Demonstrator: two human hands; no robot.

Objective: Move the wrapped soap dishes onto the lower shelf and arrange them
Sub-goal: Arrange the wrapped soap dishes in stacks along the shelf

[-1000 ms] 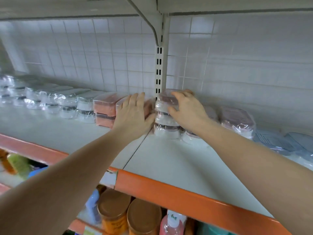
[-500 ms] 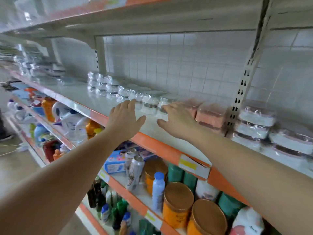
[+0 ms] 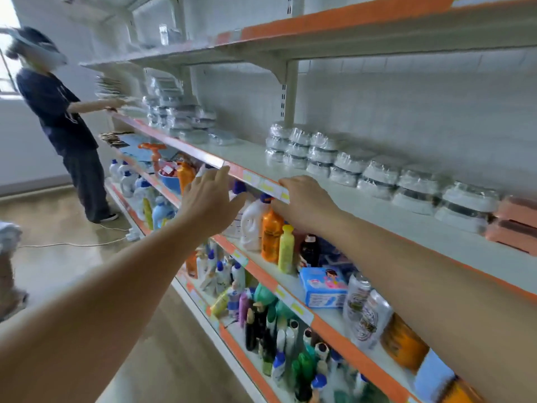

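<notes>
Soap dishes (image 3: 377, 177) shelved; both hands (image 3: 213, 199) outstretched, empty, fingers spread.

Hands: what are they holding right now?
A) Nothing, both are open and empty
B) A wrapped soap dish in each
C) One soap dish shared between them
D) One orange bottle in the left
A: the left hand and right hand are both spread open at the shelf edge, with no grip on anything; the wrapped soap dishes sit further back on the shelf.
</notes>
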